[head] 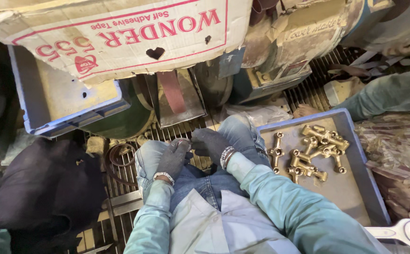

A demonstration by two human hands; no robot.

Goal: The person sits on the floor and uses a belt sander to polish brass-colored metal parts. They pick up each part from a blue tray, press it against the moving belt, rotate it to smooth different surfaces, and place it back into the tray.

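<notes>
Both my hands wear dark work gloves and meet above my knees, in front of a belt sander. My left hand (172, 160) and my right hand (210, 143) pinch a small ring-shaped piece (184, 141) between their fingertips; what it is made of is hard to tell. Directly beyond them stands the reddish sanding belt (172, 91) on its metal guard. My sleeves are light green and my legs are in blue jeans.
A grey tray (355, 183) at my right holds several brass pipe fittings (315, 150). A spanner (400, 233) lies at the lower right. Cardboard (120, 33) covers the machine top. Another person's sleeve (388, 94) reaches in at the right. Floor is metal grating (115, 188).
</notes>
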